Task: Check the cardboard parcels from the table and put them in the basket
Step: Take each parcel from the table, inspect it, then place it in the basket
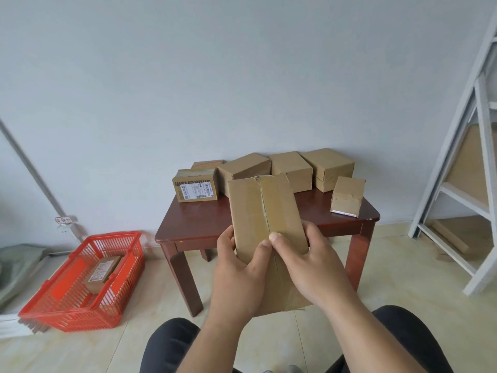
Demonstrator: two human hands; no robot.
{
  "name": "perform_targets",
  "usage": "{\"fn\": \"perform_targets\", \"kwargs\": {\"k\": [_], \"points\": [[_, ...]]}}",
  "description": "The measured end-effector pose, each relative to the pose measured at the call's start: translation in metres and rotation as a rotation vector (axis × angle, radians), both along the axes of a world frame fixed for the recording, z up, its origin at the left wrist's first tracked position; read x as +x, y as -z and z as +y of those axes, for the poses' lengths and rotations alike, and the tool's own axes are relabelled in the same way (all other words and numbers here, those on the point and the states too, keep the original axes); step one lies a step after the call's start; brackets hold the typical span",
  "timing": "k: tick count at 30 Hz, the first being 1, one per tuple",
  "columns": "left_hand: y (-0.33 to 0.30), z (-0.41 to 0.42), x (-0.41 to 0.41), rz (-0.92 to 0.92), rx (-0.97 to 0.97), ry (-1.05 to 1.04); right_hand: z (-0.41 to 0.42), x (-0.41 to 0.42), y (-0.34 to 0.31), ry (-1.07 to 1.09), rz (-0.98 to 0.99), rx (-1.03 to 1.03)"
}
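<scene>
Cardboard parcel [265,211], long and flat with brown tape down its split centre seam, is held upright at centre frame. Left hand [239,267] and right hand [309,262] grip its lower sides, thumbs pressed on the seam. Red basket [80,300] (one parcel inside) sits at 8 o'clock; table [204,224] at 12.

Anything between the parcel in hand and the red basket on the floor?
Nothing visible. The long taped cardboard parcel, held by both hands, has open floor down-left to the red plastic basket; the dark wooden table stands behind that path. One small labelled parcel lies inside.
</scene>
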State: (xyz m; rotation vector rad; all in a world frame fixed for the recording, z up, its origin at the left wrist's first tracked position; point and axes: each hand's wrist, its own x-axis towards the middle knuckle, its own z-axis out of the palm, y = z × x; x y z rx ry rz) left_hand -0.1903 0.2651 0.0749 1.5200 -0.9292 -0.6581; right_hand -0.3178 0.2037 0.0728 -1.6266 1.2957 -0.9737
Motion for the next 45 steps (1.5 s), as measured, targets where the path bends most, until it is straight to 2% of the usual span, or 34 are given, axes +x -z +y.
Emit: {"fn": "perform_targets", "kwargs": {"k": [10, 16, 28, 40, 45], "points": [[-0.01, -0.001, 0.008, -0.06, -0.009, -0.018, 0.006, 0.001, 0.0, -0.032, -0.072, -0.001], [-0.003, 0.003, 0.0, -0.036, -0.016, 0.02, 0.005, -0.004, -0.008, -0.031, -0.149, 0.047], [-0.006, 0.004, 0.002, -0.046, -0.035, 0.053, 0.012, -0.005, -0.004, -0.03, -0.198, 0.01], [0.001, 0.006, -0.006, -0.056, -0.04, 0.008, 0.009, -0.007, -0.002, 0.025, -0.13, -0.001], [-0.001, 0.004, 0.002, -0.035, -0.023, 0.031, 0.011, -0.007, 0.002, -0.015, -0.171, 0.002]]}}
